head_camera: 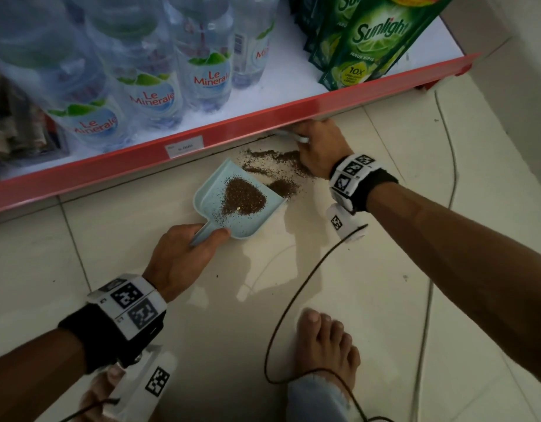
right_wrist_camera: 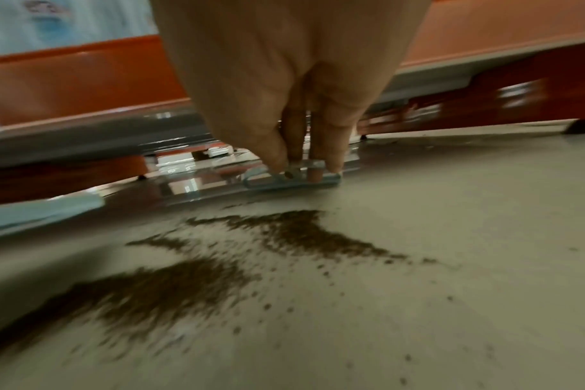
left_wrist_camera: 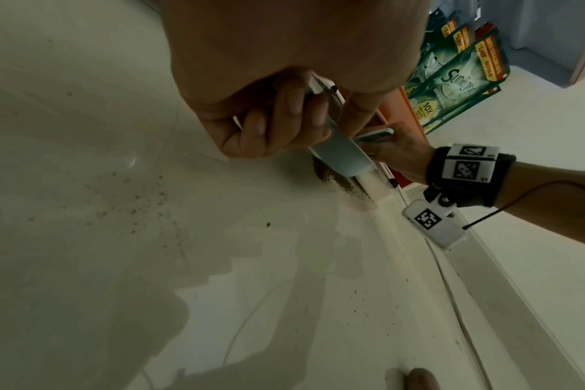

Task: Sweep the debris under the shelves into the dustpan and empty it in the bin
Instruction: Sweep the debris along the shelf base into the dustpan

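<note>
A pale blue dustpan (head_camera: 211,196) lies on the white floor tiles with a heap of brown debris (head_camera: 243,197) inside it. My left hand (head_camera: 187,254) grips the dustpan handle (left_wrist_camera: 338,150). More brown debris (head_camera: 275,166) lies scattered on the tile between the pan's lip and the shelf edge, also seen close up as debris (right_wrist_camera: 284,237). My right hand (head_camera: 314,147) holds a small pale blue brush (right_wrist_camera: 294,179), its handle (head_camera: 293,136) showing at the red shelf edge (head_camera: 232,129). The brush bristles are hidden under the shelf.
Water bottles (head_camera: 153,83) and green soap pouches (head_camera: 369,47) fill the low shelf above. A black cable (head_camera: 293,287) loops across the floor by my bare foot (head_camera: 327,348). Loose specks (left_wrist_camera: 134,200) dot the tiles.
</note>
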`<state>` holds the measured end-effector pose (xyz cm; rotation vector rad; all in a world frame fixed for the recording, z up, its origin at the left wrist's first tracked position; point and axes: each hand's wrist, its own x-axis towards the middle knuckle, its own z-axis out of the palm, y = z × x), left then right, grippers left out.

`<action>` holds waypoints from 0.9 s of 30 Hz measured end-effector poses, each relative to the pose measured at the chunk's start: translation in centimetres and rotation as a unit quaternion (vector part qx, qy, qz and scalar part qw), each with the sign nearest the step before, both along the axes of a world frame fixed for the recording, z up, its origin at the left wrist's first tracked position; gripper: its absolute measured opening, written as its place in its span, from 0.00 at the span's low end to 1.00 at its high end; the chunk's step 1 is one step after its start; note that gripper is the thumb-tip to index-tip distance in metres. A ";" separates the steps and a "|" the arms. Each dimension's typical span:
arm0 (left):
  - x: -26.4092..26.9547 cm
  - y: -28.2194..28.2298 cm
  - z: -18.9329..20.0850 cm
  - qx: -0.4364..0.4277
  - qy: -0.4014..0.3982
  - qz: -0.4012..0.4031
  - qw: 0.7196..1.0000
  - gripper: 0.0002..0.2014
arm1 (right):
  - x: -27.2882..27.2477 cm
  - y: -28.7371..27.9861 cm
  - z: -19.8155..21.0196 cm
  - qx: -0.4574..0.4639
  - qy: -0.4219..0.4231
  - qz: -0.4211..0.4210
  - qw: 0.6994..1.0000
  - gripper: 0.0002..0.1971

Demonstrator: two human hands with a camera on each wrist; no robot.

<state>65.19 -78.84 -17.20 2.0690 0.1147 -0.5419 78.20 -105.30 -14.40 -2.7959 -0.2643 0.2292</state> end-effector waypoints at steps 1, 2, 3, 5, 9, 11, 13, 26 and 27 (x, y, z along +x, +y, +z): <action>-0.1 0.1 0.0 0.002 0.000 0.003 1.000 0.23 | -0.5 0.7 0.1 0.021 0.017 0.049 0.998 0.22; -0.2 0.3 0.0 0.002 0.003 0.007 1.000 0.23 | -1.1 1.1 0.4 0.038 0.024 0.098 0.994 0.22; -0.3 0.5 0.0 0.003 0.006 0.011 1.000 0.24 | -1.7 1.1 0.9 0.046 0.021 0.141 0.989 0.20; -0.5 0.9 -0.1 0.004 0.014 0.020 1.000 0.24 | -2.6 0.3 1.7 0.056 -0.001 0.182 0.982 0.19; -0.7 1.2 -0.4 -0.003 0.024 0.025 0.999 0.25 | -3.3 -2.3 2.7 0.079 -0.065 0.102 0.990 0.17; -0.7 1.0 -0.4 -0.005 0.023 0.021 1.000 0.25 | -2.7 -2.9 2.5 0.045 -0.094 0.034 0.994 0.19; -0.6 0.6 -0.2 -0.007 0.019 0.015 1.000 0.25 | -1.8 -2.7 1.9 0.002 -0.086 -0.011 0.996 0.21; -1.0 1.0 -0.5 -0.011 0.026 0.020 0.999 0.23 | -2.1 -1.1 1.8 0.004 -0.088 0.020 0.996 0.24; -1.0 0.9 -0.5 -0.010 0.025 0.018 0.999 0.23 | -1.8 -0.9 1.7 -0.018 -0.074 0.016 0.997 0.25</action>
